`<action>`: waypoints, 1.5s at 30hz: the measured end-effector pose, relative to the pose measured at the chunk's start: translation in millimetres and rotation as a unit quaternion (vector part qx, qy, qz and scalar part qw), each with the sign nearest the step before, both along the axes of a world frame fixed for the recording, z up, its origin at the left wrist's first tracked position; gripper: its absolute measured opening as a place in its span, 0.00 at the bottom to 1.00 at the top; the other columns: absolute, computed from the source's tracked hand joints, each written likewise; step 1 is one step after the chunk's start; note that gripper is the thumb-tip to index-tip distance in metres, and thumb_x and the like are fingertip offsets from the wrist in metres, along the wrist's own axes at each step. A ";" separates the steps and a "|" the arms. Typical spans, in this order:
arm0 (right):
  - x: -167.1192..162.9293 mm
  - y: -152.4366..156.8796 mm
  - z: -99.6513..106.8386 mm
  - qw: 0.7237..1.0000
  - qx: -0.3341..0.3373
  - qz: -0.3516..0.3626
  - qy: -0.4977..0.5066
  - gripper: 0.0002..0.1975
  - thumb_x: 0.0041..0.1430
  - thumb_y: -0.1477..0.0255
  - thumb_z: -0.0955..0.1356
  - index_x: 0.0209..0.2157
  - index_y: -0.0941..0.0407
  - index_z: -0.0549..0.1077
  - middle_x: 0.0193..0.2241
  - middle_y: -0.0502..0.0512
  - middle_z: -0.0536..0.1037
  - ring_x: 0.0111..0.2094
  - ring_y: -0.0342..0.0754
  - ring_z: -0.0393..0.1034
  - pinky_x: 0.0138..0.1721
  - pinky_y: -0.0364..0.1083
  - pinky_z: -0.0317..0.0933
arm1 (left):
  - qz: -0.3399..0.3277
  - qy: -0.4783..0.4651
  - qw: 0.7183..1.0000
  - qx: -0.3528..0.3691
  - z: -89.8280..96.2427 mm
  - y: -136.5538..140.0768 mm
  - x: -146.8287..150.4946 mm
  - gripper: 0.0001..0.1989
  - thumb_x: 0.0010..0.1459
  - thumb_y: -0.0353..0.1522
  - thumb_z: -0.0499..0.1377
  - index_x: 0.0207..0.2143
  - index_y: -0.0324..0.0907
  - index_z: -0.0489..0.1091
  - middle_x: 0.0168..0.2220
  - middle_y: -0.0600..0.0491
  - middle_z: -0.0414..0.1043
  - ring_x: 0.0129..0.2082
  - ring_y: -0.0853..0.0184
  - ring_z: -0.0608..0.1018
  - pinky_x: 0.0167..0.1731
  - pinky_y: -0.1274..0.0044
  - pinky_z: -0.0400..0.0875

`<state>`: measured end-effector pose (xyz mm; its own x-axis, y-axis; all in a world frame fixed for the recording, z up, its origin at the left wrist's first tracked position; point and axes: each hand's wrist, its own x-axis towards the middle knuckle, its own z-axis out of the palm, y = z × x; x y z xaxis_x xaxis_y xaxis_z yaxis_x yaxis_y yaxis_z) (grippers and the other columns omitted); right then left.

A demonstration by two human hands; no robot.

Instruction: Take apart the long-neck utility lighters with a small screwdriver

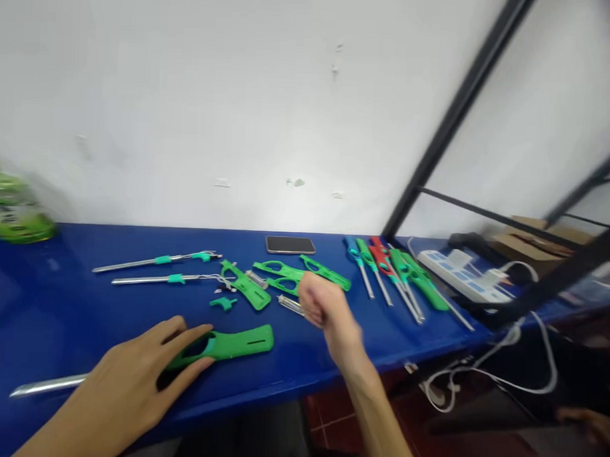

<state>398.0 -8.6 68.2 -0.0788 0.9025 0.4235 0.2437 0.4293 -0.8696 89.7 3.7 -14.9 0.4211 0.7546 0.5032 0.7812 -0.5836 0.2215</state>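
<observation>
My left hand point(144, 369) grips a green long-nosed gas lighter point(245, 343) on the blue table, with fingers and thumb around its trigger end. The lighter's metal tube point(49, 384) comes out to the left from under this hand. My right hand point(327, 306) is closed in a fist, right of the lighter, and nothing shows in it. Beyond the hands lie green handle shells point(245, 285), a small green trigger point(223, 303), clear fuel tanks point(291, 305) and two metal tubes with wires point(153, 278).
Several whole lighters point(378, 264) in blue, green and red lie on the right. A phone point(290, 245) rests near the wall. At the left edge stands a green bottle point(15, 205). A white power strip point(463, 277) and a black metal frame point(449, 120) occupy the right side.
</observation>
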 end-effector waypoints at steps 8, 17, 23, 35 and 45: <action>-22.8 -1.1 4.3 0.877 -0.074 0.207 0.427 0.35 0.70 0.57 0.71 0.18 0.52 0.48 0.17 0.43 0.45 0.20 0.42 0.38 0.22 0.45 0.39 | -0.033 0.009 0.999 -0.029 12.6 -8.8 10.2 0.27 0.77 0.56 0.55 0.64 0.54 0.80 0.48 0.49 0.81 0.39 0.59 0.87 0.40 0.71 0.80; -22.5 7.8 -2.9 0.875 -0.139 0.252 0.389 0.35 0.68 0.57 0.72 0.18 0.52 0.49 0.17 0.41 0.45 0.20 0.40 0.36 0.21 0.43 0.38 | -0.030 0.014 0.998 -0.048 7.9 -7.0 8.0 0.26 0.77 0.56 0.55 0.65 0.56 0.79 0.50 0.49 0.80 0.42 0.58 0.86 0.43 0.70 0.80; -25.0 7.7 -4.7 0.874 -0.142 0.257 0.389 0.34 0.68 0.56 0.72 0.18 0.52 0.49 0.17 0.42 0.46 0.20 0.40 0.36 0.21 0.43 0.38 | -0.029 0.015 0.998 -0.056 11.1 -8.6 8.9 0.28 0.77 0.57 0.54 0.65 0.55 0.80 0.49 0.49 0.81 0.42 0.58 0.86 0.43 0.70 0.81; -28.2 6.1 -2.9 0.889 -0.125 0.243 0.367 0.37 0.68 0.52 0.72 0.17 0.52 0.49 0.16 0.42 0.45 0.19 0.41 0.35 0.21 0.45 0.37 | -0.037 0.007 0.999 -0.009 18.7 -8.4 10.5 0.29 0.77 0.58 0.53 0.60 0.53 0.84 0.47 0.47 0.84 0.38 0.58 0.89 0.38 0.73 0.83; -27.4 7.2 -8.7 0.910 -0.121 0.206 0.340 0.36 0.70 0.51 0.72 0.18 0.52 0.52 0.17 0.42 0.48 0.20 0.40 0.37 0.21 0.44 0.37 | -0.035 0.014 0.999 -0.027 20.4 -9.3 10.8 0.28 0.78 0.56 0.53 0.60 0.53 0.84 0.47 0.49 0.82 0.40 0.60 0.88 0.40 0.74 0.81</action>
